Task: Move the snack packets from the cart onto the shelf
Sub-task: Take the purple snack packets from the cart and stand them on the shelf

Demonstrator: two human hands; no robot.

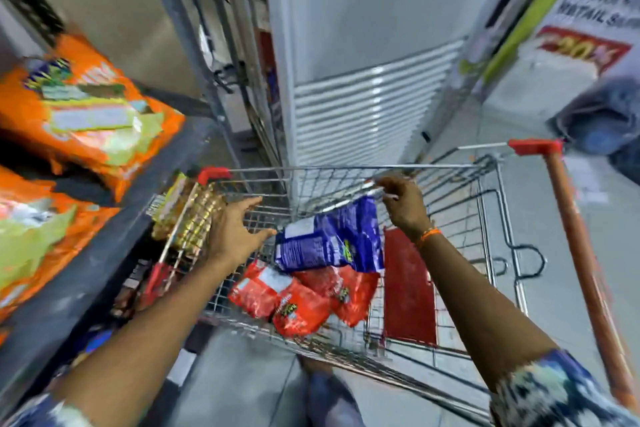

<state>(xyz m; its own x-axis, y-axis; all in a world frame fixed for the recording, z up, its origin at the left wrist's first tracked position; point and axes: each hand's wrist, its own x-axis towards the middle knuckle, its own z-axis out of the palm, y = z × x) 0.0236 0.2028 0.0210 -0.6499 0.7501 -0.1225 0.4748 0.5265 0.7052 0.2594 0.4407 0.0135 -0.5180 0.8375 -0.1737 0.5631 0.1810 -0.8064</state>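
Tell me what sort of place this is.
Most likely a retail shop aisle. A wire shopping cart holds red snack packets, orange packets lie on a shelf beside it, and a poster bears the word "retail" and what looks like a discount figure.

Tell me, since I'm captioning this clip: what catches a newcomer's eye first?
The crinkly blue snack packet pinched at its top corner by the right hand, above the wire shopping cart. Under it lie shiny red snack packets; bright orange bags fill the shelf at left.

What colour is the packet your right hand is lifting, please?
Blue packet, pinched at its top by the right hand; head view.
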